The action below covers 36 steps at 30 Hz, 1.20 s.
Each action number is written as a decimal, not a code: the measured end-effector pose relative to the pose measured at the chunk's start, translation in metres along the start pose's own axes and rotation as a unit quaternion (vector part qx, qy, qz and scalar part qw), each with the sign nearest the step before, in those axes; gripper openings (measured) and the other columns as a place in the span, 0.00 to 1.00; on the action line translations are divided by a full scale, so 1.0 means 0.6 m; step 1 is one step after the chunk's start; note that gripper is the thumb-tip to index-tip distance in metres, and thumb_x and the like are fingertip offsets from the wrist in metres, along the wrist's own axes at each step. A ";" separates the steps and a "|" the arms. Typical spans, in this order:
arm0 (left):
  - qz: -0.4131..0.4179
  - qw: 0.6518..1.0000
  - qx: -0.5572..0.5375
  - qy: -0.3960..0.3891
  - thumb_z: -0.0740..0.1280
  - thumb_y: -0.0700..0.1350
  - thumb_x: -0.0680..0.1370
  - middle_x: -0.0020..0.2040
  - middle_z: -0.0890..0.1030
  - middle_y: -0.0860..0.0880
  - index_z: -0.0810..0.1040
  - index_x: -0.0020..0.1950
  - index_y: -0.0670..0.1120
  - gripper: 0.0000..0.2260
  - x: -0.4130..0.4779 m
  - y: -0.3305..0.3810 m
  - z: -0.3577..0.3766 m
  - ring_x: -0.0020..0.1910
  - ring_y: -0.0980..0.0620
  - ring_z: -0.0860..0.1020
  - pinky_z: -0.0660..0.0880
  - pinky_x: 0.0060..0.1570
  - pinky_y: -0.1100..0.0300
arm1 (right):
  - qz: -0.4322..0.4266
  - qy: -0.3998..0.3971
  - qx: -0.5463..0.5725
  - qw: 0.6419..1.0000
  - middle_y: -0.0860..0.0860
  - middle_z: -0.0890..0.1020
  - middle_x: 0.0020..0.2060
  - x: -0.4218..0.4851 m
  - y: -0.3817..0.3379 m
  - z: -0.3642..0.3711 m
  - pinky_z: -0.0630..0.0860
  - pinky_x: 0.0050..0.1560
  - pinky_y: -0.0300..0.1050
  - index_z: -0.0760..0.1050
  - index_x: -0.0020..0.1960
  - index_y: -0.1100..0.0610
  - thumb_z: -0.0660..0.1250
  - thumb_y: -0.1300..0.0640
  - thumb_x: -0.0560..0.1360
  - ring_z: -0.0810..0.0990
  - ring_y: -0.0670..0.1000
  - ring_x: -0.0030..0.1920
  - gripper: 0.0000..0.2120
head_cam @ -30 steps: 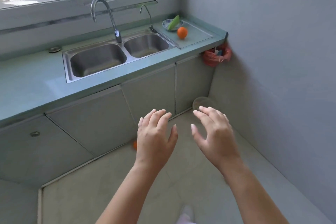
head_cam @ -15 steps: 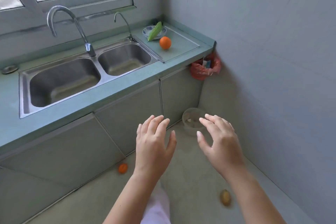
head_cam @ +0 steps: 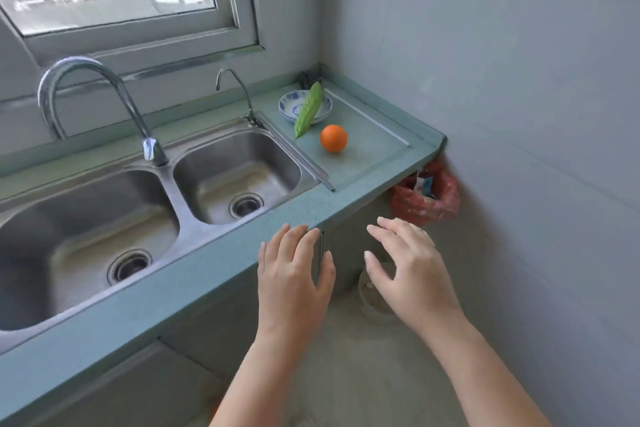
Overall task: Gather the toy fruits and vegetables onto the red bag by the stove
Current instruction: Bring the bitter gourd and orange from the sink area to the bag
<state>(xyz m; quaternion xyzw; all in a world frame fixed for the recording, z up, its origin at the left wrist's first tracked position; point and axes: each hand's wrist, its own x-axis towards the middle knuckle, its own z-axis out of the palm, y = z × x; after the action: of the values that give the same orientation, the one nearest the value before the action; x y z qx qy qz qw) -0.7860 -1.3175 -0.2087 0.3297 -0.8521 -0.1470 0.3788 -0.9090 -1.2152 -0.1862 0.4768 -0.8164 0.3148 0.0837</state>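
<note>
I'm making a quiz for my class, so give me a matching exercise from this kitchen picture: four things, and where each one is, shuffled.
Things: 1 orange; 2 green vegetable; 3 red bag; 4 tap.
Places: A lying across the bowl; B hanging under the end of the counter; C behind the sink, between its basins; D on the counter, right of the sink.
Pairs: 1-D, 2-A, 3-B, 4-C.

Gourd [head_cam: 308, 110] across bowl [head_cam: 289, 107], orange [head_cam: 333, 138] before it, sink [head_cam: 239, 170] left
</note>
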 end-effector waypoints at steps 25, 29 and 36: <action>-0.012 0.999 0.032 -0.019 0.60 0.50 0.73 0.54 0.79 0.44 0.78 0.56 0.41 0.18 0.397 -0.187 0.227 0.57 0.44 0.72 0.70 0.56 0.48 | 0.029 -0.056 0.043 0.997 0.58 0.80 0.53 0.445 0.158 0.229 0.72 0.55 0.52 0.77 0.57 0.62 0.64 0.54 0.70 0.77 0.59 0.54 0.18; -0.020 0.998 0.035 -0.039 0.60 0.50 0.73 0.54 0.79 0.44 0.78 0.57 0.41 0.18 0.468 -0.198 0.278 0.56 0.45 0.72 0.69 0.57 0.50 | 0.040 -0.089 0.049 0.994 0.59 0.79 0.55 0.513 0.210 0.262 0.71 0.56 0.54 0.76 0.58 0.61 0.65 0.53 0.70 0.75 0.60 0.56 0.19; -0.060 0.991 0.051 -0.109 0.59 0.51 0.72 0.56 0.78 0.41 0.76 0.58 0.40 0.20 0.531 -0.222 0.361 0.53 0.39 0.76 0.71 0.55 0.47 | 0.063 -0.148 0.069 0.984 0.56 0.73 0.62 0.579 0.269 0.322 0.66 0.62 0.49 0.71 0.64 0.58 0.69 0.52 0.72 0.69 0.55 0.63 0.23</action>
<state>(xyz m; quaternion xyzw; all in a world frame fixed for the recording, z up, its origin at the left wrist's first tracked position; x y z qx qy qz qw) -1.0444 -1.6305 -0.2456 0.3811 -0.8734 -0.1612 0.2567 -1.1961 -1.5260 -0.2566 0.4703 -0.8245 0.3011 -0.0916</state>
